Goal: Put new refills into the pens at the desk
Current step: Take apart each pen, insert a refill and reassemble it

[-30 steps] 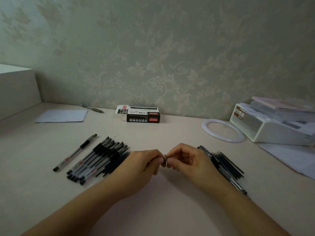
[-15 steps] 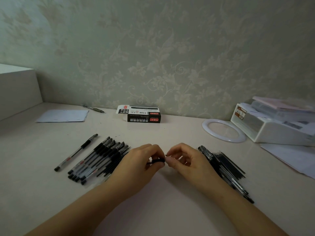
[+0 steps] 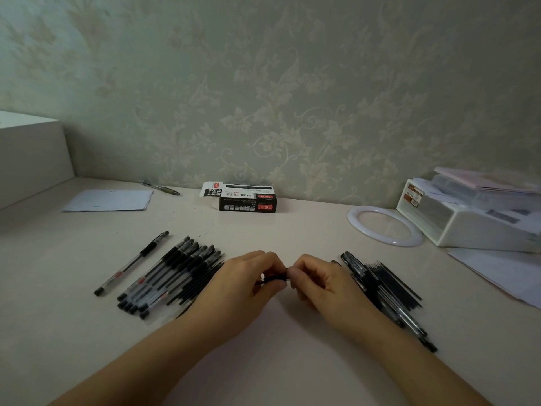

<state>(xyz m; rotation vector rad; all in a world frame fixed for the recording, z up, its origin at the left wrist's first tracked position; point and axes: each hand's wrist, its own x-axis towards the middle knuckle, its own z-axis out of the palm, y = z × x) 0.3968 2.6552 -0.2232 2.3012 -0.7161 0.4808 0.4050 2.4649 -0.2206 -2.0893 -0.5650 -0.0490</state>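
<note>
A pale desk (image 3: 263,361) sits against a wall with leafy wallpaper (image 3: 292,98). In the head view, the left hand (image 3: 237,285) curls its fingers around a black pen (image 3: 273,278) near the middle of the desk. The right hand (image 3: 325,284) pinches the pen's right end with its fingertips. A row of pens (image 3: 169,273) lies just left of the left hand, with one pen alone (image 3: 131,263) beside it. A pile of dark refills and pens (image 3: 386,291) lies just right of the right hand. A black and white box (image 3: 244,197) sits near the wall. A white ring (image 3: 355,222) lies to the right, beside a white tray (image 3: 468,230) of papers.
</note>
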